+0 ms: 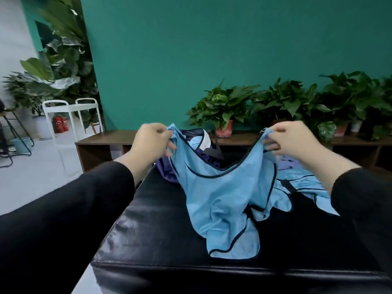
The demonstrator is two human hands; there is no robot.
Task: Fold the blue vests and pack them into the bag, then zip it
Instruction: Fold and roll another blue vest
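A light blue vest [220,200] with dark trim hangs in the air above the black padded bench [152,225]; its lower hem trails on the bench top. My left hand [151,141] pinches its left shoulder strap and my right hand [290,139] pinches the right strap, holding the vest spread between them. Behind the vest lies a purple bag [167,168], open, with blue cloth and a white label showing inside. More blue vests [305,183] lie crumpled on the bench at the right, partly hidden by my right arm.
A low brown shelf [106,143] runs along the green wall behind the bench, carrying several potted plants [222,109]. A white cart [70,115] and a stool [10,134] stand on the floor at the left, near tall leafy plants.
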